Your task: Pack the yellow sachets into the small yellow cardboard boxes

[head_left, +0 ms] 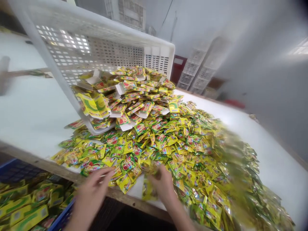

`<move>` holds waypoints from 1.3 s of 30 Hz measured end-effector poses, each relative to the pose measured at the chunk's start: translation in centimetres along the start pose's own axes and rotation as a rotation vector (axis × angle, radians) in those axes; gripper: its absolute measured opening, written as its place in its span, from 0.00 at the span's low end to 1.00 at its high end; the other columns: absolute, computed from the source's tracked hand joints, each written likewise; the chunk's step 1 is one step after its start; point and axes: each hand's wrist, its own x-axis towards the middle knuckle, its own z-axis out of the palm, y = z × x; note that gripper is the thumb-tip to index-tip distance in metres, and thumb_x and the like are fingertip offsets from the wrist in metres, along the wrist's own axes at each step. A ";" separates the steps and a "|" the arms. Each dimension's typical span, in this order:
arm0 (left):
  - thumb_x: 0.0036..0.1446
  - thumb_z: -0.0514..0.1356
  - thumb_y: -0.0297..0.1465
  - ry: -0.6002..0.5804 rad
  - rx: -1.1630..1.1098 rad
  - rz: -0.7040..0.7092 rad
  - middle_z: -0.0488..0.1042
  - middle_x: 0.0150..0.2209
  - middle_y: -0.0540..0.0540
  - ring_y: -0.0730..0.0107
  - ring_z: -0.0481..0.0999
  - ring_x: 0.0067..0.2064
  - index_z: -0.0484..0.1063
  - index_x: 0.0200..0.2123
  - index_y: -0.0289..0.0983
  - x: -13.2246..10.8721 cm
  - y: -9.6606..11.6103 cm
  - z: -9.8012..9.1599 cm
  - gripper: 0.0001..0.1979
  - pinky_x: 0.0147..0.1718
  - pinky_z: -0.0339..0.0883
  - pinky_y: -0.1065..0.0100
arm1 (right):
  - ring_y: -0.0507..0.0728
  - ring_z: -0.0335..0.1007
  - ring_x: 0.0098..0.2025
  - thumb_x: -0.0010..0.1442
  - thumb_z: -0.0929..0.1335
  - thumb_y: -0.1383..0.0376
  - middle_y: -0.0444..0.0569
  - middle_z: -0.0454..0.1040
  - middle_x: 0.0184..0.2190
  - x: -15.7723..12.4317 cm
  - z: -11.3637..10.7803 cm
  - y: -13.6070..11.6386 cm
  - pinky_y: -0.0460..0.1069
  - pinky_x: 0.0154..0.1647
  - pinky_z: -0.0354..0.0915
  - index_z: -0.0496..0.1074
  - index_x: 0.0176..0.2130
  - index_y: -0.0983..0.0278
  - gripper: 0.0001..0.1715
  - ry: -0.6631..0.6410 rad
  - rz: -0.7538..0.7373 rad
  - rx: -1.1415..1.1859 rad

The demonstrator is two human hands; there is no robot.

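Observation:
My left hand (95, 189) is at the table's front edge, beside the near side of a heap of small shiny yellow-and-green packets (144, 141). Its thumb and fingers come together; what may be between them is too small and blurred to tell. To its right, my right hand (165, 184) curls its fingers around a small packet (152, 170), smeared by motion, at the front of the heap. Behind the heap, a white plastic crate (96, 9) lies on its side, mouth towards me. Small yellow cardboard boxes (144, 107), some with open flaps, spill from it onto the packets.
The white table (26, 118) has a wooden front edge (40, 163). Below at left stands a blue crate (64, 213) holding yellow boxes (30, 218). Stacked white crates (192, 70) stand along the back wall. A blurred shape crosses the heap's right side.

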 end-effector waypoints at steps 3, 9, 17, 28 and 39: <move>0.57 0.61 0.36 -0.266 0.107 0.259 0.76 0.49 0.43 0.57 0.76 0.48 0.74 0.51 0.42 1.2 2.0 7.0 0.18 0.43 0.72 0.63 | 0.51 0.59 0.22 0.45 0.73 0.66 0.38 0.65 0.18 -0.2 -1.8 0.5 0.45 0.22 0.53 0.75 0.36 0.63 0.14 -0.029 0.089 0.175; 0.55 0.61 0.28 -0.304 0.164 0.423 0.75 0.45 0.42 0.49 0.70 0.51 0.77 0.43 0.41 1.7 3.1 11.5 0.12 0.52 0.63 0.51 | 0.51 0.63 0.21 0.43 0.75 0.64 0.42 0.72 0.22 -0.9 -4.2 0.9 0.45 0.22 0.58 0.75 0.35 0.64 0.16 -0.047 0.225 0.494; 0.51 0.66 0.34 -0.571 -0.382 -0.168 0.76 0.30 0.49 0.67 0.74 0.33 0.75 0.33 0.38 -3.1 5.9 9.9 0.07 0.33 0.66 0.71 | 0.52 0.67 0.30 0.46 0.77 0.65 0.42 0.74 0.29 -2.3 -5.4 -1.1 0.45 0.31 0.62 0.73 0.38 0.62 0.18 -0.271 0.120 0.757; 0.57 0.61 0.42 -0.568 -0.367 -0.216 0.74 0.31 0.49 0.67 0.72 0.34 0.72 0.34 0.38 -5.3 5.6 8.7 0.12 0.34 0.66 0.71 | 0.53 0.65 0.30 0.54 0.71 0.67 0.43 0.71 0.27 -3.2 -3.4 -0.3 0.45 0.31 0.60 0.74 0.33 0.65 0.04 -0.212 0.072 0.488; 0.49 0.64 0.35 -0.151 0.161 0.124 0.72 0.33 0.44 0.52 0.71 0.43 0.72 0.25 0.39 2.6 3.1 9.5 0.06 0.46 0.63 0.57 | 0.55 0.66 0.27 0.50 0.72 0.63 0.45 0.72 0.25 -1.0 -2.0 -0.1 0.47 0.29 0.62 0.75 0.31 0.65 0.08 -0.002 0.028 0.400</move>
